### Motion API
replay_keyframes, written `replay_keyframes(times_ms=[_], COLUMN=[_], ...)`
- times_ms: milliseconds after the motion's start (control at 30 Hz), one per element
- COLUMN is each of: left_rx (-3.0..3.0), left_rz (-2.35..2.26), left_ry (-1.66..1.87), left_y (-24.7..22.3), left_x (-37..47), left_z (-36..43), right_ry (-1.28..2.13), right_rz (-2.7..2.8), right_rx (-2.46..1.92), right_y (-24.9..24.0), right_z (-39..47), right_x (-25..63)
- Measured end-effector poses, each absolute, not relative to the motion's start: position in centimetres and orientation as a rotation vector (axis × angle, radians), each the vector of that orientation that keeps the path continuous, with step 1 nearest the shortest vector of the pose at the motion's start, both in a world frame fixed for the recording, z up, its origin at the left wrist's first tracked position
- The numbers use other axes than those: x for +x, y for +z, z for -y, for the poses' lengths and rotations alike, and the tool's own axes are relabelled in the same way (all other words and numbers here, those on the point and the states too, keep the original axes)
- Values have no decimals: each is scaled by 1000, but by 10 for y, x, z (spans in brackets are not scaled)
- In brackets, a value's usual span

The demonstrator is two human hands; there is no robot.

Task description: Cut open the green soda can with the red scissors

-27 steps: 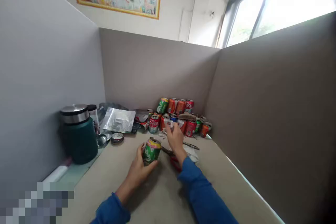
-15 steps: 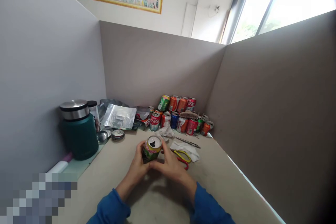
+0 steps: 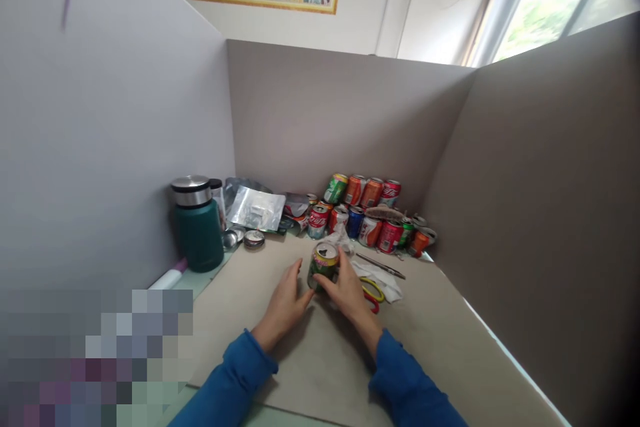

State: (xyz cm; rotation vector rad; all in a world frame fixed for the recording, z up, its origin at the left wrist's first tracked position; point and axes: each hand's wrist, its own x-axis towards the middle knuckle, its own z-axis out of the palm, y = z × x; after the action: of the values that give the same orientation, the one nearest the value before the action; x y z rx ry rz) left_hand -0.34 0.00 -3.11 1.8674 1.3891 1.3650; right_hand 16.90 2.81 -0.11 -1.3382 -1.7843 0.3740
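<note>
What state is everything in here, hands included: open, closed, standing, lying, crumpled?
Green can: mouth open, held.
Right hand: closed around the green can.
Left hand: open, beside it.
Teal flask: standing, lid on.
Blue can: upright.
Scissors: lying down; blades hidden.
White tissue behind the green can: crumpled.

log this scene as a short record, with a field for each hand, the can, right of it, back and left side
right hand: thumb and fingers around a green-and-yellow metal drink can
left hand: open beside it; contact unclear
can: near upright, top opening visible
right of can: yellow and red looped handles, crumpled white tissue, slim dark pen-like tool
back: cluster of mixed-colour metal drink cans
left side: wide teal bottle with silver lid, shiny silver foil pouch
</note>
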Motion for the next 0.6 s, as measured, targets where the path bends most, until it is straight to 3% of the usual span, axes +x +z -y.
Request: replay_keyframes(times_ms=[167,367,600], left_rx=[1922,2072,2362], left_rz=[-1435,-1445,-1395], left_ry=[1387,1663,1641], left_y=[-16,14,44], left_x=[-3,1,-2], left_z=[14,39,96], right_ry=[290,11,33], right_rz=[1778,1674,1893], right_rx=[-1265,-1112,-854], right_y=[-1,14,14], right_z=[-24,-8,25], right_x=[178,186,170])
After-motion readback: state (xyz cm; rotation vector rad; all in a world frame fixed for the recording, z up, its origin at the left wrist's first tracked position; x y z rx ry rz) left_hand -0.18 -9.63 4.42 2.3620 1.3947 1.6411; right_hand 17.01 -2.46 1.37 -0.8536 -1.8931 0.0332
